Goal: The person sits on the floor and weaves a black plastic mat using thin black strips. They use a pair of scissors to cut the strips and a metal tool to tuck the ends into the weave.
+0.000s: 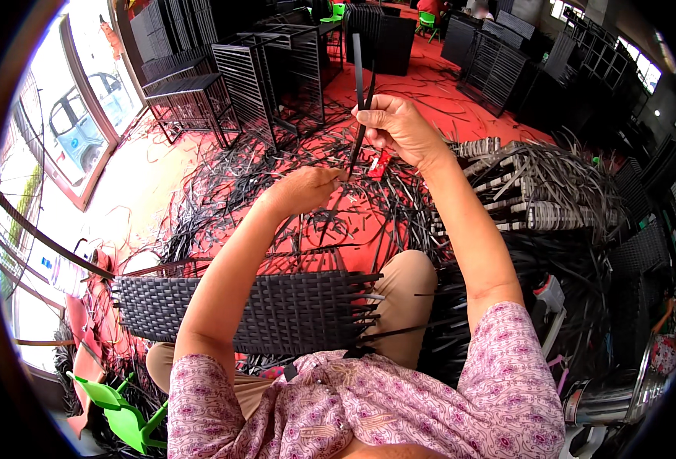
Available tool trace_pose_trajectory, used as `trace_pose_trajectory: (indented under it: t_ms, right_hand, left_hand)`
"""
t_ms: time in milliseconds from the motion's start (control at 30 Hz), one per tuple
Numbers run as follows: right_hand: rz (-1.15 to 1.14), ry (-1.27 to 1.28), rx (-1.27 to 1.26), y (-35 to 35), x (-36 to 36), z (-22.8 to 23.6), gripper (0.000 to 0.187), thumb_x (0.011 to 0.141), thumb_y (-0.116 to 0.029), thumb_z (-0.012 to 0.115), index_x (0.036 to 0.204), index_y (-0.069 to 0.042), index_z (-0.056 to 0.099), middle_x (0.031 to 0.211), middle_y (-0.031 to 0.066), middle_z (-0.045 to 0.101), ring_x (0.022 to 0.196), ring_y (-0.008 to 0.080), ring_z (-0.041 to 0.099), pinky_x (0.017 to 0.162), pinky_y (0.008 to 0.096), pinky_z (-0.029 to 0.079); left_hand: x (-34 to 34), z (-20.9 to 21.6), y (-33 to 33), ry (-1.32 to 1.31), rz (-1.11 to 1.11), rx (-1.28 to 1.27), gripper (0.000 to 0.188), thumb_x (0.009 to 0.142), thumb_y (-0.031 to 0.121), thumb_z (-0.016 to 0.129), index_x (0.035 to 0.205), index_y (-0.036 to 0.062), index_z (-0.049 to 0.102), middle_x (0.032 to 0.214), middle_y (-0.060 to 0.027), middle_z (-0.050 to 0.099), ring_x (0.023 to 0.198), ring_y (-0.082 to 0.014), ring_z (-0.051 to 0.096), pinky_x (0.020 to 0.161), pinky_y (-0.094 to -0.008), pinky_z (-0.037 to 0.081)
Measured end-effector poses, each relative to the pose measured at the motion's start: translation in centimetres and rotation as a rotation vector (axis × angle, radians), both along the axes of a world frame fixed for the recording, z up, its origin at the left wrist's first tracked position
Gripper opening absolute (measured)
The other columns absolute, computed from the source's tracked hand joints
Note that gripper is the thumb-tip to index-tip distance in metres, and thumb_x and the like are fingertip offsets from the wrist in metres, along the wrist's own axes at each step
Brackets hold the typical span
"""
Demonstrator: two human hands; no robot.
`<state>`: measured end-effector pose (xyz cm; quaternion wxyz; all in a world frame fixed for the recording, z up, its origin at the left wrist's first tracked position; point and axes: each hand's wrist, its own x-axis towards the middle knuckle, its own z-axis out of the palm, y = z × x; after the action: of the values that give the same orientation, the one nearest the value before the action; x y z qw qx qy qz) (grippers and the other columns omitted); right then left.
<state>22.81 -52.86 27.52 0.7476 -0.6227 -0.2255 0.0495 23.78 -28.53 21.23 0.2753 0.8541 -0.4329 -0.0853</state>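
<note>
Between my hands runs a dark flat weaving strip (359, 69), held up in front of me over the littered floor. My right hand (401, 128) pinches it between thumb and fingers, and its upper end sticks up above the hand. Lower and to the left, my left hand (305, 189) is closed around the strip's lower part, its fingertips partly turned away. Across my lap lies a partly woven dark panel (292, 310), with loose strip ends poking out at its right edge by my knee.
Loose black strips cover much of the red floor (277, 222). A bundled heap of grey-brown strips (544, 183) lies at right. Black slatted frames (250, 88) stand at the back left. A green plastic chair (128, 413) is at lower left, a metal pot (606, 402) at lower right.
</note>
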Motion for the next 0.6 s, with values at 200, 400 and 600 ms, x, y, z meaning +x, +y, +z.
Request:
trace_pose_trajectory:
  t_ms: [200, 400, 600]
  right_hand:
    - [-0.08, -0.011, 0.075, 1.4, -0.9, 0.1, 0.022, 0.096, -0.017, 0.074, 0.111, -0.002, 0.07, 0.083, 0.0011, 0.067, 0.065, 0.0059, 0.063, 0.053, 0.0203, 0.052]
    - [-0.085, -0.09, 0.006, 1.7, -0.9, 0.6, 0.031, 0.098, -0.015, 0.071, 0.125, 0.0, 0.065, 0.091, -0.0007, 0.067, 0.067, 0.0019, 0.06, 0.055, 0.0189, 0.048]
    - [-0.156, -0.154, 0.02, 0.9, -0.4, 1.5, 0.026, 0.099, -0.016, 0.07, 0.12, 0.0, 0.068, 0.092, -0.0007, 0.067, 0.067, 0.0021, 0.059, 0.054, 0.0182, 0.046]
  left_hand:
    - [-0.5, 0.6, 0.2, 0.205, 0.062, 0.035, 0.039, 0.108, 0.022, 0.043, 0.141, 0.0121, 0.063, 0.069, -0.0057, 0.064, 0.066, -0.0164, 0.066, 0.064, -0.0336, 0.055]
    - [-0.8, 0.8, 0.8, 0.307, 0.102, -0.002, 0.038, 0.109, 0.025, 0.043, 0.14, 0.0128, 0.063, 0.068, -0.0048, 0.064, 0.063, -0.0148, 0.064, 0.062, -0.0314, 0.055]
    - [-0.7, 0.8, 0.9, 0.258, 0.059, 0.044, 0.038, 0.109, 0.023, 0.045, 0.141, 0.0122, 0.062, 0.071, -0.0057, 0.064, 0.059, -0.0145, 0.063, 0.061, -0.0317, 0.055]
